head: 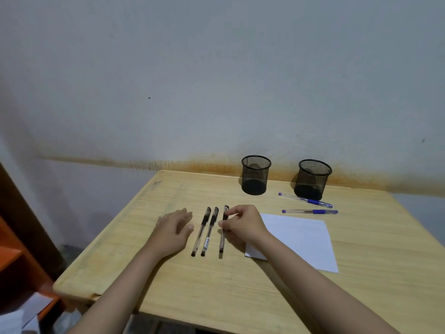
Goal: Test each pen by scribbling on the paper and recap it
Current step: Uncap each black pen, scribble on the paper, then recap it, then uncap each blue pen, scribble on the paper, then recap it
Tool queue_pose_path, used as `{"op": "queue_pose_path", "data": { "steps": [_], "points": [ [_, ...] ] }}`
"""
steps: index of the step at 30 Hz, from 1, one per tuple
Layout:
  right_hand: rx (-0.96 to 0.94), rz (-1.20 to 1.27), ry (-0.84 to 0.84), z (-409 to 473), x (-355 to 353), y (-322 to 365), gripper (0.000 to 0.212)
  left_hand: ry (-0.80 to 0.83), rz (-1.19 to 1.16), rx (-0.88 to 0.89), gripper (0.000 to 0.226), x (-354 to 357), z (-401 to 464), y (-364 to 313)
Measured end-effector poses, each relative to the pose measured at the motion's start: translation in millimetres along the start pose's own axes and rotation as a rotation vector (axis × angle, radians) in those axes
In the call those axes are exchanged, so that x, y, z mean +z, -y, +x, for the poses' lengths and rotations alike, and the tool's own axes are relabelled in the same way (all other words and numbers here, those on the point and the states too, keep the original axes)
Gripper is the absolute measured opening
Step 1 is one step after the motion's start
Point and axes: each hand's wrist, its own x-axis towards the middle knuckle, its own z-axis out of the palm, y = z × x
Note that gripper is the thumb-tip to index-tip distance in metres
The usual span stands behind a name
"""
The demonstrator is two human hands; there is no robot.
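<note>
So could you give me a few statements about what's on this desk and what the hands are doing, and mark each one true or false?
1. Three black pens lie near the hands. True.
2. The right hand grips the rightmost black pen. True.
3. The left hand holds a pen. False: it rests open on the table, beside the pens.
4. The two blue pens stand in the mesh cups. False: they lie on the table; both cups look empty.
5. The paper is covered with scribbles. False: it looks blank.

Pens (207, 231) L of paper (298, 239)
</note>
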Motion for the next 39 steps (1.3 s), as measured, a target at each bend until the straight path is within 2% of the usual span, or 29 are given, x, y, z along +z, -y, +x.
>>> {"op": "queue_pose_path", "data": {
  "steps": [3, 11, 19, 26, 32, 34, 36, 39],
  "points": [
    [0.025, -0.032, -0.010, 5.6, 11.0, -3.5, 0.029, 0.023, 0.100, 0.001, 0.043, 4.0, -1.1, 9.4],
    [-0.009, -0.266, -0.041, 17.5, 17.2, -6.4, 0.032, -0.016, 0.100, 0.041, 0.042, 6.2, 1.3, 11.7],
    [-0.030, -0.206, -0.051, 15.4, 16.0, -9.0, 0.027, -0.020, 0.112, 0.057, 0.042, 6.7, -0.4, 10.9],
    [-0.136, -0.130, -0.260, 21.7, -36.0, -8.2, 0.016, -0.015, 0.111, 0.058, 0.042, 7.7, -0.2, 13.9],
    [-0.114, -0.477, -0.408, 28.3, -135.9, -18.3, 0.018, -0.022, 0.113, 0.055, 0.042, 8.9, 0.6, 14.6],
    [-0.072, -0.663, -0.396, 31.4, -163.1, -26.4, 0.020, -0.021, 0.120, 0.054, 0.042, 9.0, 0.6, 14.7],
    [-0.038, -0.805, -0.359, 35.8, -182.0, -34.2, 0.012, -0.022, 0.123, 0.052, 0.042, 8.7, 0.2, 14.2],
    [-0.001, -0.903, -0.330, 42.9, -195.0, -44.3, 0.013, -0.017, 0.129, 0.050, 0.042, 7.7, -0.8, 12.8]
  ]
}}
